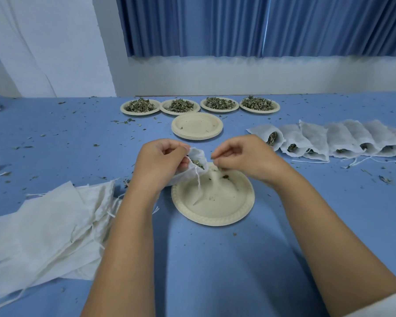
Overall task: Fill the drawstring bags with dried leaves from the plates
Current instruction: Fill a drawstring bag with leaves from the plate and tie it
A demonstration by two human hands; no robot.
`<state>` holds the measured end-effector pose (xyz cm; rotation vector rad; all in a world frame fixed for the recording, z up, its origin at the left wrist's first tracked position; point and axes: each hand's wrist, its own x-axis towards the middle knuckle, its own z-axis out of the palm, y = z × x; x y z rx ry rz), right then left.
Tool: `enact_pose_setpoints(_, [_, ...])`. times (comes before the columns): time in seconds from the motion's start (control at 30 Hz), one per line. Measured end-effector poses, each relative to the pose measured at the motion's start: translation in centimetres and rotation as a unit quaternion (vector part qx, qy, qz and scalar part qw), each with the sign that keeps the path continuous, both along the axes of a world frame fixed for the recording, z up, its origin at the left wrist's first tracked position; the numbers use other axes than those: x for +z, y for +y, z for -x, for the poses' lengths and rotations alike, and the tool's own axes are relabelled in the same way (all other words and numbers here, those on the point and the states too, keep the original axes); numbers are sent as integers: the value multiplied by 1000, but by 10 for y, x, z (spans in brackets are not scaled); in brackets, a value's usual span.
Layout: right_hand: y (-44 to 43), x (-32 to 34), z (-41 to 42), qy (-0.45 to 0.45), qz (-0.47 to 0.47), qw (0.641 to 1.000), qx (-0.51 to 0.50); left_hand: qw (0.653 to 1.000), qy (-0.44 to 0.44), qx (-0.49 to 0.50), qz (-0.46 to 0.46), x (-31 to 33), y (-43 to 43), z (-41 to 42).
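The left hand (162, 161) grips the white cloth drawstring bag (198, 155) open above the far rim of the round beige paper plate (215, 207), presumably to catch spills, while the right hand (242, 156) bunches its fingertips at the bag's mouth, their hold indeterminate.

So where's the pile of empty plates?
In the head view, the stack of empty plates sits centrally, nearer than the four leaf plates, left of the filled bags.

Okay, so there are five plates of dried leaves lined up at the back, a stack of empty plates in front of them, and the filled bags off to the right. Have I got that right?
Not quite. The head view shows four plates of dried leaves in the back row, not five. The stack of empty plates does sit in front of them, and the filled bags lie to the right.
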<state>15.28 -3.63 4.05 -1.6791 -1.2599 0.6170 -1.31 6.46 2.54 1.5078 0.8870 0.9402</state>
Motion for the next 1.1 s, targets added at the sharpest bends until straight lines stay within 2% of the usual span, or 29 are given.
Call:
enact_pose_setpoints(0.07, [1,2,5,70,-74,995,-20,1000,-5,-4,-2,0,-1,-1])
enact_pose_setpoints(0.17, [8,-1,19,111,-158,980,-38,1000,-9,-3,-6,1,-3,-4])
enact_pose_setpoints(0.3, [16,-15,34,18,-188,980,-59,1000,-22,16,4,3,-6,-7])
enact_pose_setpoints(0.47, [19,-25,42,-77,-150,984,-66,1000,-17,18,13,4,-7,-8])
enact_pose_setpoints(0.63, [15,-18,33,-60,-89,994,-19,1000,3,10,9,4,-9,-8])
enact_pose_setpoints(0.8, [10,-10,22,-37,-101,994,-10,1000,-16,15,19,4,-8,-7])
enact_pose_setpoints(0.9, [13,-10,16,28,-54,997,-47,999,-22,12,23,4,-8,-8])
enact_pose_setpoints(1.0, [14,-14,12,140,62,988,31,999,-32,1,27,5,-8,-7])
enact_pose_setpoints(1.1, [15,-20,14,210,75,972,76,999,-29,-14,21,7,-11,-6])
